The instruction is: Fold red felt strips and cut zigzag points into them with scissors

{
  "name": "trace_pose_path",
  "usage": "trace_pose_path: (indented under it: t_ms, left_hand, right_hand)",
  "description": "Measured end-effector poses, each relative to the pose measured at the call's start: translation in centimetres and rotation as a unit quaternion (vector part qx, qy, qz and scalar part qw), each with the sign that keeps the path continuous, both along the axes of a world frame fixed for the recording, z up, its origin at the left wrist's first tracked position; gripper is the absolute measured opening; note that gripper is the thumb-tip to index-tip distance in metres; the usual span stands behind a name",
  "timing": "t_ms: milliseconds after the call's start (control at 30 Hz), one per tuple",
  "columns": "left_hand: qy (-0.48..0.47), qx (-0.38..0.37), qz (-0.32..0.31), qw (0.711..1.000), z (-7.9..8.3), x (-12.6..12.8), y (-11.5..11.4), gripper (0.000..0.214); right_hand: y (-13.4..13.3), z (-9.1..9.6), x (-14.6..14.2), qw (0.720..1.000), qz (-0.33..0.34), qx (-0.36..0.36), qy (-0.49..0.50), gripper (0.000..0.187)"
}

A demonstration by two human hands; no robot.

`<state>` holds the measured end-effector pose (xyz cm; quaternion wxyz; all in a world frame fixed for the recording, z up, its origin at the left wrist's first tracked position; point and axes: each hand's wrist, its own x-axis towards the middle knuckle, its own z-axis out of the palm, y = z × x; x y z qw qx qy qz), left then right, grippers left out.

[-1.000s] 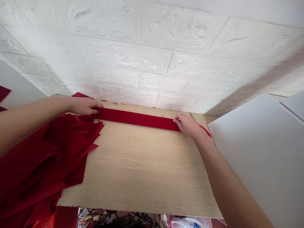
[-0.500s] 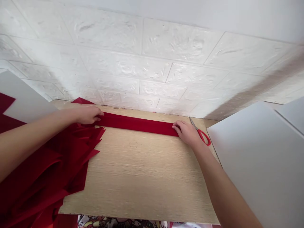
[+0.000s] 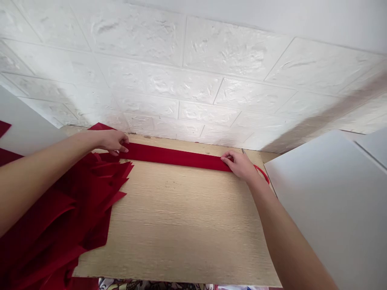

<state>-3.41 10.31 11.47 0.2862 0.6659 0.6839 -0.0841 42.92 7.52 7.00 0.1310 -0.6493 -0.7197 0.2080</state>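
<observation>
A long folded strip of red paper (image 3: 175, 156) lies across the far side of a light wooden board (image 3: 181, 225), close to the wall. My left hand (image 3: 112, 141) pinches the strip's left end, fingers closed on it. At the strip's right end my right hand (image 3: 240, 164) grips the paper with curled fingers. Red-handled scissors (image 3: 262, 173) lie just behind my right hand, mostly hidden by it.
A heap of cut red paper sheets (image 3: 57, 213) covers the board's left side and hangs over its edge. A white brick-pattern wall (image 3: 193, 88) stands right behind the board. White panels (image 3: 329, 201) flank the board on the right and far left.
Both hands kept hold of the strip's ends and shifted only slightly. My right hand moved back over the scissors, covering more of them. The view tilted a little.
</observation>
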Motion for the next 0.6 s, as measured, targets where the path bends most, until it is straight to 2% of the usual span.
trace_pose_path:
  t_ms: [100, 133, 233, 333, 500, 600]
  left_hand:
    - [-0.052, -0.106, 0.079, 0.99, 0.3, -0.1, 0.6, 0.024]
    - [-0.061, -0.109, 0.085, 0.988, 0.4, -0.1, 0.8, 0.029]
    - [-0.048, -0.103, 0.082, 0.99, 0.5, -0.1, 1.3, 0.034]
    - [-0.036, -0.091, 0.077, 0.992, 0.3, -0.1, 1.3, 0.027]
    - [-0.089, -0.065, 0.136, 0.985, -0.3, -0.5, 0.5, 0.01]
    - [-0.108, -0.046, 0.138, 0.983, -0.5, -0.6, 0.2, 0.004]
  right_hand:
    - [0.3, 0.0, -0.1, 1.0, -0.003, -0.01, -0.002, 0.016]
    - [0.3, 0.0, -0.1, 1.0, -0.006, -0.011, -0.006, 0.015]
    - [0.3, -0.1, -0.2, 1.0, -0.014, -0.001, -0.019, 0.014]
    - [0.2, -0.3, -0.3, 1.0, -0.012, 0.018, -0.021, 0.015]
    - [0.1, -1.0, -0.2, 0.999, -0.016, 0.046, -0.021, 0.012]
    - [0.0, -1.3, -0.1, 0.997, -0.025, 0.065, -0.017, 0.01]
